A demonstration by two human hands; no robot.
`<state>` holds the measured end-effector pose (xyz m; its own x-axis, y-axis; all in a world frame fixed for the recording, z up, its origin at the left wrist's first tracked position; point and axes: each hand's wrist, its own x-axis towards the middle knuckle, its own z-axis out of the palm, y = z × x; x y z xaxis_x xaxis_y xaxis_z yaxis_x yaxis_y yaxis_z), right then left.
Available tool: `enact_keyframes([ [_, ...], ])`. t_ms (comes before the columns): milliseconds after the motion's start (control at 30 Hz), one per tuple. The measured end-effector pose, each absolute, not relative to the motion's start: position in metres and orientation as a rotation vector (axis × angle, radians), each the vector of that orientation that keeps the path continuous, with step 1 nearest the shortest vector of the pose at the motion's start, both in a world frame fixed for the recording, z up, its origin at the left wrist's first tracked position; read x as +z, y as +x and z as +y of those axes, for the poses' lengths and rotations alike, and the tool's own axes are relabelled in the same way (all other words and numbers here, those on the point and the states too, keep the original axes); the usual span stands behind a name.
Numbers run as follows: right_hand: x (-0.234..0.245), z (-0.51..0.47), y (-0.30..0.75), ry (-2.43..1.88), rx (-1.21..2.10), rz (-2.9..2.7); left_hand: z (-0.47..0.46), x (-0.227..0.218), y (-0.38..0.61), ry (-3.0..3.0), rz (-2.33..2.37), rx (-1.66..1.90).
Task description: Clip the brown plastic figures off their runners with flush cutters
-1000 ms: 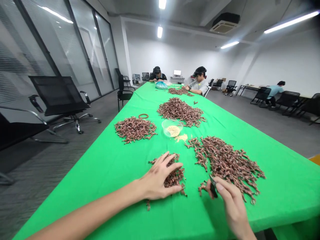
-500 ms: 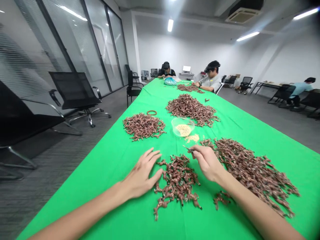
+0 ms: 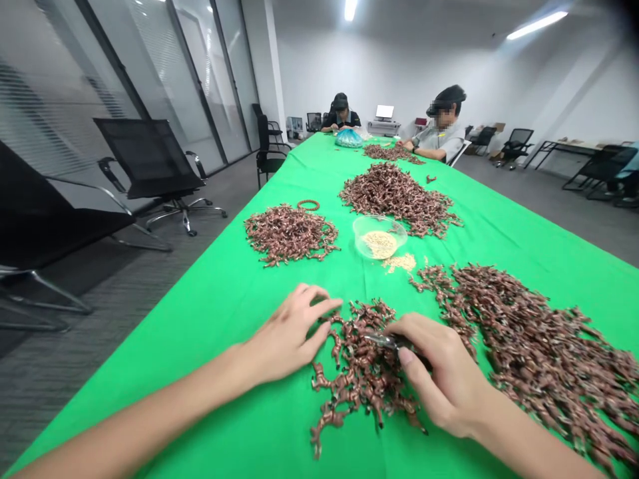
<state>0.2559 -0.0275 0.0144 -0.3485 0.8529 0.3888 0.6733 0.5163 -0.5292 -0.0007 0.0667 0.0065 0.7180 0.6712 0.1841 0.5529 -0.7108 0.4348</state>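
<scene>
In the head view, a small pile of glossy brown animal figures, like little horses, lies on the green cloth between my hands. My left hand rests at the pile's left edge, fingers spread and a fingertip by the figures. Over the right side of the pile is my right hand, closed around a slim tool with a silver tip and dark body. Its tip points left over the figures; whether it touches one I cannot tell. Just beyond stands a clear plastic bowl holding pale yellow bits.
Larger heaps of figures lie at right, far middle and left, with a brown ring beside the last. Pale bits are spilled by the bowl. Two people sit farther along the table near a blue bag.
My right hand has moved down and nearer, bringing the tool from beyond the pile to over it. My left hand's fingers have shifted slightly right toward the figures. The view has tilted down.
</scene>
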Motion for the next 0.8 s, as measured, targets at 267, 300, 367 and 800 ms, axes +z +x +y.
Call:
enact_keyframes([
  [267, 0.013, -0.025, 0.261, -1.173, 0.408, -2.073, 0.090, 0.024, 0.009, 2.429, 0.963, 0.280],
  [300, 0.012, -0.024, 0.262, -1.184, 0.401, -2.054, 0.092, 0.024, 0.007, 2.396, 0.995, 0.279],
  [367, 0.012, -0.023, 0.264, -1.240, 0.382, -2.006, 0.093, 0.024, 0.002, 2.280, 1.057, 0.339],
  [800, 0.009, -0.027, 0.253, -1.162, 0.163, -2.193, 0.037, 0.003, 0.016, 1.163, 0.691, 0.660],
])
